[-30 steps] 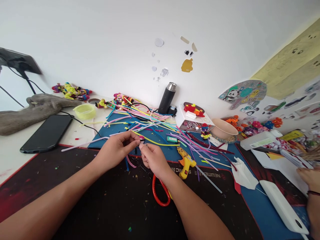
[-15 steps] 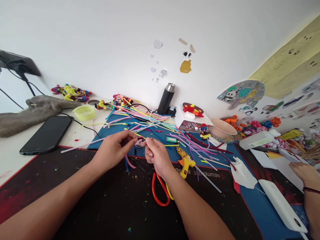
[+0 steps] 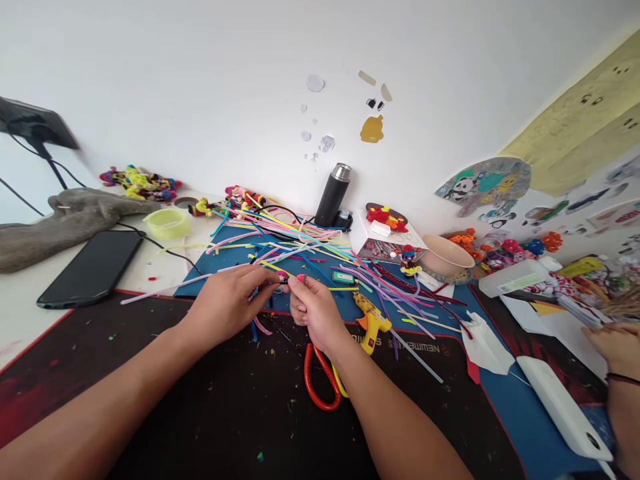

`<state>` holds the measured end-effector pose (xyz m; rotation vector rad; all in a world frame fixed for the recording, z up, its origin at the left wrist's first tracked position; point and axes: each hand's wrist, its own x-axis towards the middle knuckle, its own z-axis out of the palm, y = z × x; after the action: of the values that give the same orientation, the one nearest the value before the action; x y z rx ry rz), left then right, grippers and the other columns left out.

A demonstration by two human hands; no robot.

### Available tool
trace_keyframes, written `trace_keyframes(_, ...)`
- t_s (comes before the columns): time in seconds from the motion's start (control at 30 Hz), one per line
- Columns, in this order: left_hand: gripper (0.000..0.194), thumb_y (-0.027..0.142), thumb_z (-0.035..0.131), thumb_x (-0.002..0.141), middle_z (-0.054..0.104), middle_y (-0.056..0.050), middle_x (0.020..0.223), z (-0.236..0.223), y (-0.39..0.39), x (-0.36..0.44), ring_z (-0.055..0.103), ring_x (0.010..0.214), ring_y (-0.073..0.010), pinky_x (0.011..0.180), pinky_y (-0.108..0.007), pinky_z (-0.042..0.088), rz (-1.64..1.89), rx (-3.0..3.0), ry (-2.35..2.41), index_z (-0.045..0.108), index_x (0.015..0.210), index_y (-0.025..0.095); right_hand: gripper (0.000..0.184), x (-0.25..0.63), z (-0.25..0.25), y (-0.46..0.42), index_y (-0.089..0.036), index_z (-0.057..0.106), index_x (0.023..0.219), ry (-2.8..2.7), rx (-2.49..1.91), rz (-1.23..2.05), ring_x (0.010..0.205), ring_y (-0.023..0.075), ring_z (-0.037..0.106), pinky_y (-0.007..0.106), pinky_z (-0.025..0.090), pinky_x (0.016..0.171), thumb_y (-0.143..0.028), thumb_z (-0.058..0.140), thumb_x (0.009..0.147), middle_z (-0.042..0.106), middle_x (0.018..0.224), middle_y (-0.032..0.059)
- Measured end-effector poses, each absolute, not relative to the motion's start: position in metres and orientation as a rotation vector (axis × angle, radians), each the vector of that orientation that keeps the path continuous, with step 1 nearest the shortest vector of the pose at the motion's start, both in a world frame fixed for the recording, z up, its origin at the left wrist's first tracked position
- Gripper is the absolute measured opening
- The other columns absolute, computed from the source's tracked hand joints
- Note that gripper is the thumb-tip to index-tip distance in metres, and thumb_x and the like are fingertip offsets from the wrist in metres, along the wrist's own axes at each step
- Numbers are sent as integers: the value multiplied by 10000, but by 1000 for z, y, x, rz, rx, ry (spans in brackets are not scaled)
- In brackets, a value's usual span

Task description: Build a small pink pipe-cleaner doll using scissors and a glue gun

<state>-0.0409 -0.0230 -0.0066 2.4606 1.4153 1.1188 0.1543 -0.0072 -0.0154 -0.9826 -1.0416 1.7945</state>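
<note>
My left hand (image 3: pixel 231 297) is closed in a pinch on a small pink-and-black craft piece (image 3: pixel 283 277), mostly hidden by the fingers. My right hand (image 3: pixel 315 308) meets it from the other side, fingers curled, thumb and forefinger pressed together, with a red bit showing at their tips. That red bit seems to belong to the same piece. Below my right wrist lie red-handled scissors (image 3: pixel 323 399), their blades largely covered. A yellow hot glue gun (image 3: pixel 373 323) rests just right of that hand. Many coloured pipe cleaners (image 3: pixel 280 230) are heaped beyond both hands.
A black thermos (image 3: pixel 333 195) stands by the wall. On the left are a phone (image 3: pixel 90 268), a yellow coil (image 3: pixel 167 225) and driftwood (image 3: pixel 75 220). A white box (image 3: pixel 385 248), a bowl (image 3: pixel 447 257) and a white device (image 3: pixel 563 407) are on the right, near another person's hand (image 3: pixel 615 343).
The piece between my fingertips has been turned: a whitish side showed before, and pink and black show now. My left hand has shifted slightly right, nearer my right hand.
</note>
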Motion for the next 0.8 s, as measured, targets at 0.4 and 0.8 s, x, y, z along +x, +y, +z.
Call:
trace_keyframes(0.4, 394, 579, 600, 1012, 814, -39, 935, 2, -22, -37, 722, 812, -224, 724, -289, 541, 1096, 1893, 1363, 772, 1077, 231, 428, 155, -15, -7, -204, 596, 817, -1043, -982, 1753, 435, 43, 241, 243, 100, 455, -544, 854, 784, 360, 557, -117)
trace_keyframes(0.8, 607, 798, 621, 906, 793, -58, 882, 11, -18, -40, 702, 829, -258, 754, -325, 550, 948, 1715, 1334, 781, 886, 213, 449, 155, -21, -7, -237, 527, 820, -1236, -1013, 1613, 466, 70, 260, 248, 164, 458, -578, 818, 822, 353, 581, -112)
